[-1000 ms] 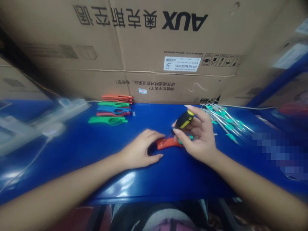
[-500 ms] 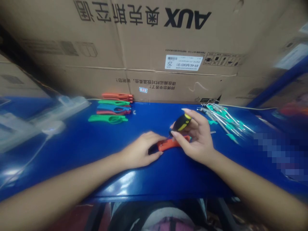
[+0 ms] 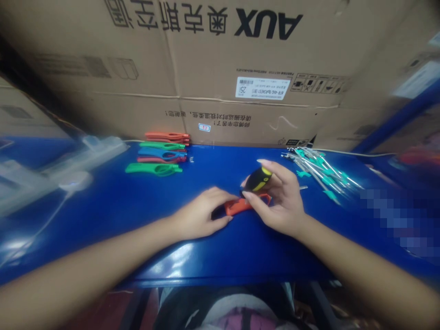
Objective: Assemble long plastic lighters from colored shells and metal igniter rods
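Observation:
An orange-red plastic handle (image 3: 237,207) with a loop at its right end lies on the blue table (image 3: 144,247). My left hand (image 3: 202,213) grips its left end between thumb and fingers. In my right hand (image 3: 282,197) is a black and yellow screwdriver (image 3: 258,180), tilted, its grip leaning up to the right. The screwdriver's lower end is over the handle's middle; its tip is hidden, so I cannot tell what it touches. My right thumb is close above the handle.
Several orange, green, blue and red plastic handles (image 3: 154,168) lie stacked at the back left. Thin metal rods with teal clips (image 3: 319,172) are piled at the back right. A white power strip (image 3: 103,153) with a cable is on the left. A large cardboard box (image 3: 206,59) stands behind.
The screwdriver and my right hand have shifted very slightly left and down. My left hand keeps its hold on the handle.

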A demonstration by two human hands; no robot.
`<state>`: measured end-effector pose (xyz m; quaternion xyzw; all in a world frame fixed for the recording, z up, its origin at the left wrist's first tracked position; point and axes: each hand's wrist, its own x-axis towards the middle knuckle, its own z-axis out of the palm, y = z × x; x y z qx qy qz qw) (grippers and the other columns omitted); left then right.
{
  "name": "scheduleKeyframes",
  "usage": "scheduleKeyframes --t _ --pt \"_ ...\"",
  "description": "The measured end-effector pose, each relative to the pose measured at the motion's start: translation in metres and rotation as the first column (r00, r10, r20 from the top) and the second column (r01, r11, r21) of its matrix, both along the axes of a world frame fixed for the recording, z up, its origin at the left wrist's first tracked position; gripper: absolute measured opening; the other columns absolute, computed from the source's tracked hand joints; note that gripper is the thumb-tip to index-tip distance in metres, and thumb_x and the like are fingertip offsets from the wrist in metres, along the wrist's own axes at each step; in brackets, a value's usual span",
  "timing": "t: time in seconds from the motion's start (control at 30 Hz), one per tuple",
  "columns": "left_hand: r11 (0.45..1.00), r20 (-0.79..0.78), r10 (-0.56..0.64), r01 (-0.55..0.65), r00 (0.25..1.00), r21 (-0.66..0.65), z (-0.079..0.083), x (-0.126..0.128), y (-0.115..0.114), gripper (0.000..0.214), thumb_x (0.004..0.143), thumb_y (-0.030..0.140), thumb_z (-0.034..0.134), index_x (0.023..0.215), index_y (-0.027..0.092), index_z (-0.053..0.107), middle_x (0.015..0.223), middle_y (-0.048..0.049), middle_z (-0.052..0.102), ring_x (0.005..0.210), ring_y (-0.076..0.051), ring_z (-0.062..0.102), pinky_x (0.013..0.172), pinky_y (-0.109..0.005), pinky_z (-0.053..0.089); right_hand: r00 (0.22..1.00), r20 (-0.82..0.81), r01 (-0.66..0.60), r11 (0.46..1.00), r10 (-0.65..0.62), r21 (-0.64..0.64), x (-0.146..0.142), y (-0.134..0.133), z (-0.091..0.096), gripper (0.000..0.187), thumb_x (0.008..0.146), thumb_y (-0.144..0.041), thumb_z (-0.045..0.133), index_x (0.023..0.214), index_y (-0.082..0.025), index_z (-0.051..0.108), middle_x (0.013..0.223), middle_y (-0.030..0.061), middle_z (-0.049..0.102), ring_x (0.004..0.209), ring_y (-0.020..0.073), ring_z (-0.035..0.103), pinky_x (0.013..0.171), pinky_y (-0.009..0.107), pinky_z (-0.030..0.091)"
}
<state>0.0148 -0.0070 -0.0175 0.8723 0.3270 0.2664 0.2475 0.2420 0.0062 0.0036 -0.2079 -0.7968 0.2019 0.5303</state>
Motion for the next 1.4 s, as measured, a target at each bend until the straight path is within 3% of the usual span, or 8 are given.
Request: scheduleKeyframes --t 0.27,0.6,0.8,1.0,1.13,1.23,1.3,1.4 --pt "1.000 0.003 0.000 0.000 1.000 0.002 0.000 0.000 0.000 0.042 0.089 0.019 0.067 0.130 0.019 0.059 0.120 -0.0092 0.067 0.110 -0.024 0.061 0.100 -0.042 0.050 0.997 0.065 0.038 0.998 -0.041 0.045 0.004 0.004 -0.009 0.076 0.089 -0.015 0.070 0.153 -0.033 0.034 0.140 0.0104 0.059 0.116 0.0279 0.068 0.095 0.047 0.063" --pt "1.000 0.013 0.002 -0.002 1.000 0.018 0.000 0.000 0.000 0.041 0.088 0.020 0.067 0.128 0.018 0.060 0.119 -0.0090 0.068 0.109 -0.024 0.061 0.099 -0.042 0.050 0.995 0.083 -0.052 0.993 0.061 -0.102 0.000 -0.002 0.011 0.069 0.091 -0.010 0.062 0.151 -0.029 0.033 0.118 0.0083 0.066 0.099 0.0211 0.070 0.076 0.036 0.066" --pt "1.000 0.015 -0.013 0.013 1.000 0.007 0.002 0.002 0.001 0.036 0.088 0.018 0.066 0.124 0.018 0.062 0.114 -0.0083 0.069 0.105 -0.023 0.062 0.097 -0.040 0.050 0.978 0.132 0.137 0.977 -0.159 0.163 0.002 0.002 0.013 0.064 0.084 -0.023 0.076 0.140 -0.029 0.046 0.119 0.0085 0.064 0.086 0.0206 0.069 0.073 0.037 0.063" --pt "0.999 0.032 -0.035 0.034 0.999 0.016 0.002 0.003 0.001 0.035 0.088 0.019 0.067 0.122 0.018 0.063 0.111 -0.0076 0.070 0.102 -0.023 0.063 0.095 -0.040 0.051 0.978 0.176 0.096 0.992 -0.109 0.081 -0.001 0.001 0.013 0.076 0.093 -0.025 0.067 0.156 -0.030 0.026 0.119 0.0087 0.069 0.087 0.0210 0.072 0.074 0.035 0.064" --pt "1.000 0.033 -0.029 0.029 0.999 0.009 0.001 0.003 0.002 0.036 0.088 0.023 0.069 0.124 0.018 0.063 0.114 -0.0088 0.070 0.105 -0.024 0.063 0.096 -0.042 0.052 0.951 0.224 0.152 0.954 -0.212 0.257 -0.002 0.003 0.023 0.063 0.093 -0.031 0.068 0.150 -0.029 0.041 0.127 0.0085 0.069 0.087 0.0199 0.073 0.074 0.032 0.063" --pt "1.000 0.026 -0.020 0.020 0.999 -0.001 0.001 0.003 0.002 0.037 0.088 0.024 0.070 0.125 0.018 0.063 0.118 -0.0095 0.070 0.110 -0.025 0.063 0.099 -0.042 0.051 0.945 0.300 0.084 0.982 -0.134 0.171 -0.002 0.004 0.043 0.046 0.101 -0.024 0.051 0.146 -0.024 0.047 0.132 0.0099 0.066 0.103 0.0204 0.070 0.085 0.033 0.060" --pt "1.000 0.020 -0.007 0.007 1.000 -0.007 0.001 0.004 0.002 0.038 0.087 0.022 0.071 0.124 0.018 0.064 0.117 -0.0091 0.070 0.110 -0.025 0.064 0.099 -0.042 0.051 0.928 0.358 0.062 0.989 -0.106 0.132 -0.003 0.005 0.055 0.038 0.101 -0.024 0.050 0.140 -0.023 0.053 0.127 0.0088 0.069 0.095 0.0179 0.071 0.081 0.030 0.059" --pt "1.000 0.011 0.021 -0.021 1.000 -0.012 0.001 0.005 0.001 0.037 0.085 0.021 0.073 0.121 0.017 0.065 0.115 -0.0089 0.071 0.108 -0.026 0.065 0.097 -0.042 0.052 0.882 0.403 0.128 0.948 -0.243 0.293 -0.007 0.008 0.065 0.031 0.095 -0.040 0.065 0.119 -0.020 0.066 0.106 0.0072 0.075 0.080 0.0180 0.071 0.074 0.028 0.058"
